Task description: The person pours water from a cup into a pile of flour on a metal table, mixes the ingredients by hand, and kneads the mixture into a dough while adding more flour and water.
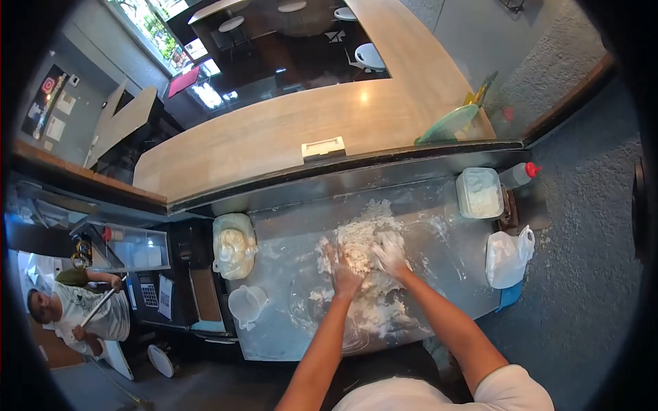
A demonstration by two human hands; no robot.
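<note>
Crumbly dough and loose flour [361, 241] lie in a heap on the metal worktop [281, 329]. On the heap's left side my left hand [343, 271] rests with its fingers spread in the dough. My right hand [391, 254], coated in flour, presses on the right side of the same heap, fingers apart. Both fingertips are partly buried or hidden by flour. More flour is scattered below and around the hands.
A plastic bag of dough [234, 248] and a clear jug [247, 304] stand left. At right are a flour tub [480, 194], a red-capped bottle [519, 175] and a white bag [506, 259]. Another person [89, 308] holds a pole at far left. A ledge [274, 130] runs behind.
</note>
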